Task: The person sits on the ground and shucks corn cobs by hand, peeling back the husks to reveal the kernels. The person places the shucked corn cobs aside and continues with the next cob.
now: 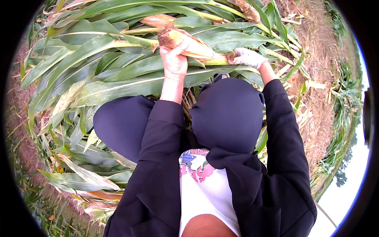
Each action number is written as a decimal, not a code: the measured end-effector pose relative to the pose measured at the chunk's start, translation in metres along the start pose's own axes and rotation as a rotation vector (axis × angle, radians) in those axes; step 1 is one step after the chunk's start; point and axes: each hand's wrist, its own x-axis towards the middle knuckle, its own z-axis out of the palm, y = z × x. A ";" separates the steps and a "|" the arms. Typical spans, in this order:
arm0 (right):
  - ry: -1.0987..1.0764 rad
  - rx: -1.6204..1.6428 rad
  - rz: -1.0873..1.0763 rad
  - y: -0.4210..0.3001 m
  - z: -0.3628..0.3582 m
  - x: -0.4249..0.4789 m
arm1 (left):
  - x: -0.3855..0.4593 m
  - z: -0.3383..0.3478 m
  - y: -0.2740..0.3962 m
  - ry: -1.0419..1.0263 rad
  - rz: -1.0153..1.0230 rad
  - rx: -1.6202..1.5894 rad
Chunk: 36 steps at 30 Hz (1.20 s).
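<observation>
An ear of corn (197, 49), wrapped in pale dry husk, lies across the front of me with its brown silk tip to the left. My bare left hand (175, 57) is closed around it near that tip, thumb over the husk. At the ear's lower right end is a short greenish stalk piece (215, 61) with a brown end. My right hand (248, 58), in a light knit glove, grips around that brown end; its fingertips are partly hidden. Beneath both hands spread cut corn stalks with long green leaves (133, 69).
Another husked ear (158, 20) lies among the leaves beyond my left hand. A brown, rough ear or cob (248, 11) shows at the top. My bent knees (228, 115) are close below the hands. Straw-covered soil (315, 89) runs along the right, with another row of fallen stalks (345, 118) past it.
</observation>
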 end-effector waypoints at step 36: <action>0.328 0.048 -0.753 -0.201 -0.003 0.020 | 0.002 0.001 -0.012 0.165 0.038 0.041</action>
